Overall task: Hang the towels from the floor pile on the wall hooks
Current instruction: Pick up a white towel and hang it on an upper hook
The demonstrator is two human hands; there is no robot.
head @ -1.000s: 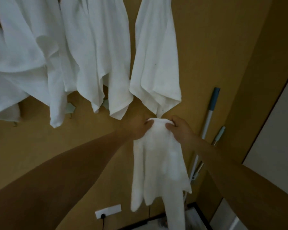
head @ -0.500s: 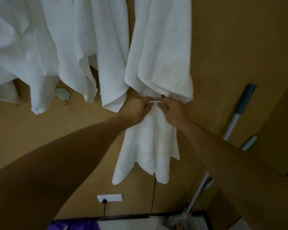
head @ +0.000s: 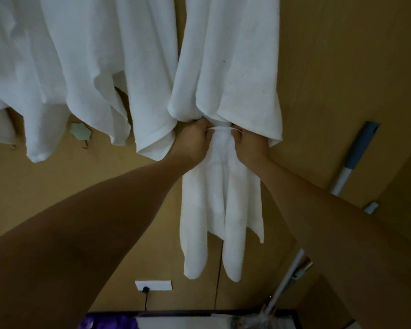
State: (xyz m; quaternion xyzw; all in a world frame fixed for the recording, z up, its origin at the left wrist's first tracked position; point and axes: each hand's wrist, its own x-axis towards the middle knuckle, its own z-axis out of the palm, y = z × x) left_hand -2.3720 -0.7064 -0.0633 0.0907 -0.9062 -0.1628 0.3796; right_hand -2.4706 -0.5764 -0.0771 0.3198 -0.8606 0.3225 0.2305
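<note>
Just one camera, worn on the person's head. It looks forward and down at the tan wall from really close. It's wide-angle, so the hanging towels fill the top and the wall socket sits way down low.

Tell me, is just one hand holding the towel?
No, the left hand and the right hand both pinch the top of the towel.
</note>
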